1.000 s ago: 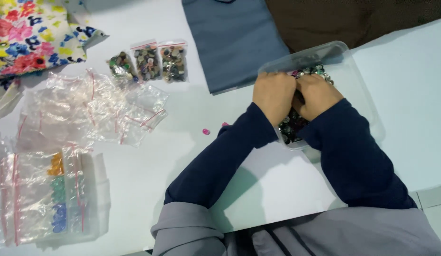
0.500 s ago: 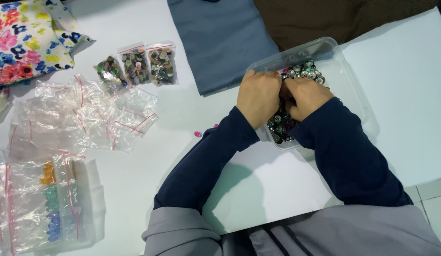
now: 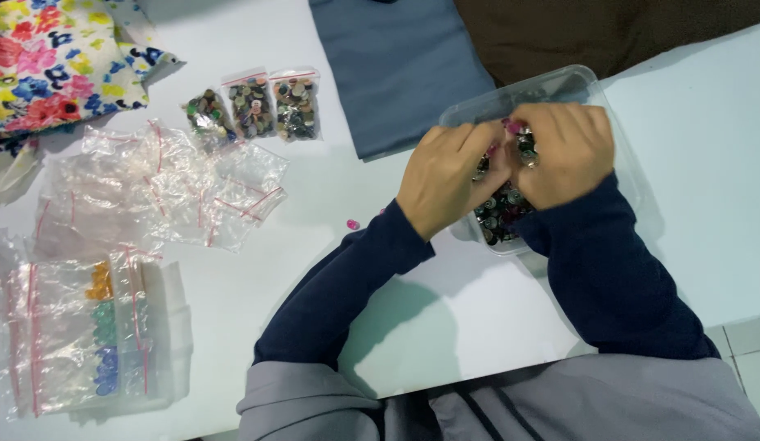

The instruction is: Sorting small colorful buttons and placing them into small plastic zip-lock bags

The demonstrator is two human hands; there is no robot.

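At the near left of the white table [image 3: 233, 327] lie zip bags of coloured buttons [image 3: 102, 335], then empty zip bags [image 3: 176, 192] and three filled bags [image 3: 253, 106] farther off, apart from the work. Right of them, both hands hover over the clear tub [image 3: 560, 86] of mixed buttons [image 3: 498, 212]. The left hand [image 3: 445, 175] curls its fingers inward; the right hand [image 3: 560, 151] pinches small buttons. Blue cloth [image 3: 396, 65] lies just beyond.

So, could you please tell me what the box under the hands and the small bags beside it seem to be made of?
The box looks like clear, slightly frosted rigid plastic: the buttons show through its wall. The empty bags look like thin glossy plastic film, crinkled and see-through, with red zip strips.
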